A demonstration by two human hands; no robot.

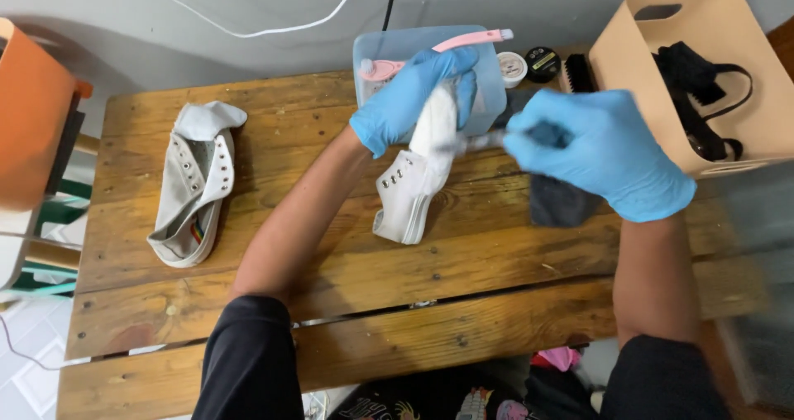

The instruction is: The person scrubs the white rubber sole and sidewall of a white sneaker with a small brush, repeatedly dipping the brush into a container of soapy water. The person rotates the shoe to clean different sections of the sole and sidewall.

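Observation:
Both hands wear blue gloves. My left hand [409, 93] grips the toe end of a white canvas sneaker [412, 184], holding it tilted up off the wooden table [331, 279]. My right hand [600, 151] is closed around a small brush or tool whose blurred tip touches the sneaker's side. A dark grey cloth [558, 201] lies under the right hand. A second, unlaced grey-white sneaker [192, 184] lies on the table's left part.
A clear plastic tub [488, 81] with a pink brush [447, 44] across it stands at the back. Two small round tins [528, 64] and a black brush [579, 73] sit beside it. A beige bin [703, 64] holds dark items at right. An orange object [33, 106] stands left.

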